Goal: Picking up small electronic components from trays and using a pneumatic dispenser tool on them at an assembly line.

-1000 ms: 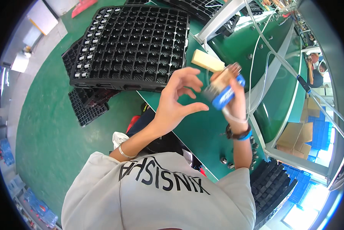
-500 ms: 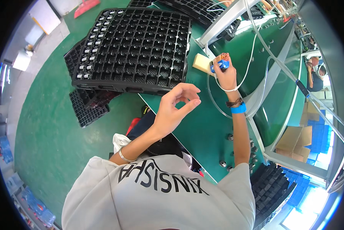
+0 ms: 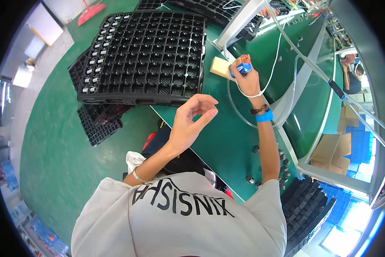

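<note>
Risk first: white cord (image 3: pixel 271 79) passes close by the right hand (image 3: pixel 249 83) and clear tubing (image 3: pixel 239 112) loops beside that forearm; a sideways sweep could snag either and tug the hand off line. Loose metal parts (image 3: pixel 250 180) lie near the same forearm on the green tabletop (image 3: pixel 220 147); a dropped elbow could scatter them. The black cell tray (image 3: pixel 151 100) sits close to the left hand (image 3: pixel 187 124); a knock from the knuckles might jar the silver cylinders (image 3: pixel 99 62) in its left-hand columns.

Grip: right hand closed around a blue-and-orange item (image 3: pixel 243 68), thumb on the near side; exact kind unclear. Item is held just right of the cream block (image 3: pixel 220 67); cannot tell whether they touch. Left hand half curled, thumb and fingertips apart, nothing visible between them, just off the tray's near edge.
</note>
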Available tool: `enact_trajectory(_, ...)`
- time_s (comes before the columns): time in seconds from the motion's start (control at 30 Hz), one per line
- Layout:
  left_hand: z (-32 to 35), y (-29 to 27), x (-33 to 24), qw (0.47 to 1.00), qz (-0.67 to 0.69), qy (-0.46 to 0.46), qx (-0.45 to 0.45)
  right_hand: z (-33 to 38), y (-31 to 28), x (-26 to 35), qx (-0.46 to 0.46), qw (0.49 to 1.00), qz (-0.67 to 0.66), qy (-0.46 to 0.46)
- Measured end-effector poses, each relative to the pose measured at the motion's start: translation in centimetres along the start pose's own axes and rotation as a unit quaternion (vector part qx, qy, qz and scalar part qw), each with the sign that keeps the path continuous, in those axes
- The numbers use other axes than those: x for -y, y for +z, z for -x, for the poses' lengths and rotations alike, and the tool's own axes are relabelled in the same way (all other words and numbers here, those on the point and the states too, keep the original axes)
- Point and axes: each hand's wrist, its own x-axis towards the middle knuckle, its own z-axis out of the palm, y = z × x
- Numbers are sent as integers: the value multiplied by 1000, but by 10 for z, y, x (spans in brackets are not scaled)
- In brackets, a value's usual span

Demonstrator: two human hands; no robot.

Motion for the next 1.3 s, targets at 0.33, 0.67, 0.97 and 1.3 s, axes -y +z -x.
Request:
enact_trajectory(0.33, 1, 3, 6, 1000, -9, -15, 15, 0, 4, 2, -28, 997, 66, -21)
enact_trajectory(0.67, -34, -5, 16, 991, -109, 74, -5, 48, -15, 66, 208, 918, -335, 46)
enact_trajectory(0.97, -32, -8, 14, 985, -163, 19, 46, 48, -61, 64, 155, 861, -475, 95)
enact_trajectory(1.3, 3, 8, 62, 842, -511, 163, 56, 52, -101, 59, 123, 904, -406, 44)
